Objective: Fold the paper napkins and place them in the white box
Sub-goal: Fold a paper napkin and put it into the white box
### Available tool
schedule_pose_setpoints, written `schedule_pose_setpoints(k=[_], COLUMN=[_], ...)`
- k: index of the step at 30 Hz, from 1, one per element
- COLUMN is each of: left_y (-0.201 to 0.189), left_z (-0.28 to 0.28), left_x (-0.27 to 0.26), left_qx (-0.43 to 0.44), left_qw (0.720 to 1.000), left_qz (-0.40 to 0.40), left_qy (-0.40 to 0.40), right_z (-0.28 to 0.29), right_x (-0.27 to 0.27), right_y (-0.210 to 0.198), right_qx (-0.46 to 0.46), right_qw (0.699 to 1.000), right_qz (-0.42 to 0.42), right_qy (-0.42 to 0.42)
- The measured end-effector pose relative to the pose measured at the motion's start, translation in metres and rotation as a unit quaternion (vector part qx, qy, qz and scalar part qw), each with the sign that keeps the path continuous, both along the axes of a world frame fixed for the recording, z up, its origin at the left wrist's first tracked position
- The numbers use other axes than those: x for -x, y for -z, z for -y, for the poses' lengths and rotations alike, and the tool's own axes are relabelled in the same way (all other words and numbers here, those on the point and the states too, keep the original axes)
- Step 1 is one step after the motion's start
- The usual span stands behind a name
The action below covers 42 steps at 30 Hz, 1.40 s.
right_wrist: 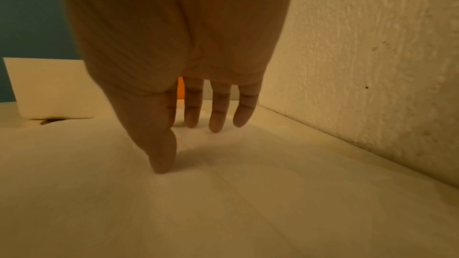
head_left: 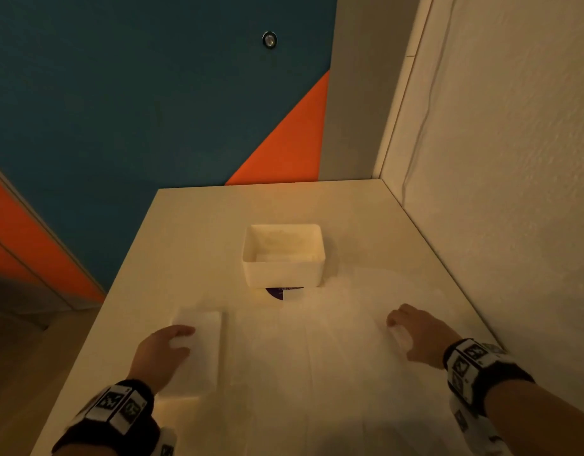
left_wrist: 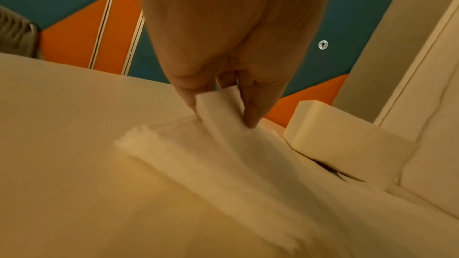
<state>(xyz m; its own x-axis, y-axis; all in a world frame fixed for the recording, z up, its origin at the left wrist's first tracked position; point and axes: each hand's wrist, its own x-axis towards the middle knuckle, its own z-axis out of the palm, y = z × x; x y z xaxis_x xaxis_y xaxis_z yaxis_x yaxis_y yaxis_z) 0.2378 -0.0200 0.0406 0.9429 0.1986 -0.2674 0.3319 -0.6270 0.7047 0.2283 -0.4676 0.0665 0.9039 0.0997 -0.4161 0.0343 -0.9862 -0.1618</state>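
Fingers [left_wrist: 250, 113] of the left hand [head_left: 163, 348] pinch the folded napkin [head_left: 201, 337] at 8 o'clock; the white box [head_left: 283, 255] sits at 12. Right hand [head_left: 415, 334] fingers spread straight on the unfolded napkin [head_left: 317, 357]. Thin paper could tear or unfold if tugged.

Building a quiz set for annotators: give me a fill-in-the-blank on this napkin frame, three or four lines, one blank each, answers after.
1. The left hand pinches a ____ napkin at its edge.
2. The right hand rests with ____ fingers on the spread napkin.
3. The white box stands ____ the hands, farther from the person.
4. A ____ wall borders the table on the person's right.

Answers: folded; straight; beyond; white
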Motion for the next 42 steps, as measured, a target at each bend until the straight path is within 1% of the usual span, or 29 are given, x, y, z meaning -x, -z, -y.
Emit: schedule_pose_setpoints(k=[7, 11, 15, 16, 18, 20, 22, 24, 27, 29, 33, 38, 40, 42], left_y=[0.003, 0.007, 0.010, 0.011, 0.011, 0.010, 0.005, 0.003, 0.004, 0.005, 0.006, -0.001, -0.007, -0.019], left_z=[-0.004, -0.007, -0.008, -0.007, -0.008, -0.006, 0.000, 0.007, 0.016, 0.019, 0.019, 0.023, 0.031, 0.044], left_x=[0.000, -0.001, -0.003, -0.004, -0.005, -0.004, -0.002, -0.003, -0.005, -0.004, -0.003, -0.006, -0.009, -0.011], left_qx=[-0.011, -0.025, -0.035, -0.052, -0.135, -0.230, -0.291, -0.310, -0.280, -0.267, -0.249, -0.219, -0.194, -0.128], left_qw=[1.000, 1.000, 0.999, 0.998, 0.990, 0.971, 0.954, 0.944, 0.944, 0.945, 0.952, 0.960, 0.966, 0.977], left_qz=[0.000, 0.000, -0.004, -0.006, -0.002, 0.008, 0.019, 0.028, 0.019, 0.007, -0.002, -0.021, 0.016, 0.059], left_qy=[0.002, 0.013, 0.018, 0.025, 0.048, 0.059, 0.073, 0.112, 0.173, 0.188, 0.180, 0.173, 0.169, 0.159], right_z=[-0.009, -0.013, -0.017, -0.018, -0.018, -0.017, -0.016, -0.015, -0.016, -0.018, -0.022, -0.032, -0.039, -0.047], right_x=[-0.009, -0.013, -0.016, -0.017, -0.017, -0.017, -0.019, -0.021, -0.023, -0.023, -0.025, -0.037, -0.042, -0.046], right_y=[-0.001, 0.000, -0.002, -0.003, -0.004, -0.005, -0.005, -0.007, -0.012, -0.017, -0.031, -0.056, -0.067, -0.077], right_qx=[0.065, 0.067, 0.088, 0.093, 0.102, 0.115, 0.126, 0.131, 0.130, 0.122, 0.077, -0.049, -0.132, -0.247], right_qw=[0.997, 0.997, 0.994, 0.993, 0.991, 0.988, 0.986, 0.985, 0.986, 0.986, 0.990, 0.989, 0.979, 0.955], right_qz=[0.003, 0.014, 0.018, 0.022, 0.028, 0.031, 0.033, 0.029, 0.018, 0.030, 0.071, 0.134, 0.153, 0.162], right_qy=[-0.046, -0.044, -0.066, -0.073, -0.084, -0.096, -0.103, -0.104, -0.106, -0.107, -0.099, -0.047, -0.011, 0.035])
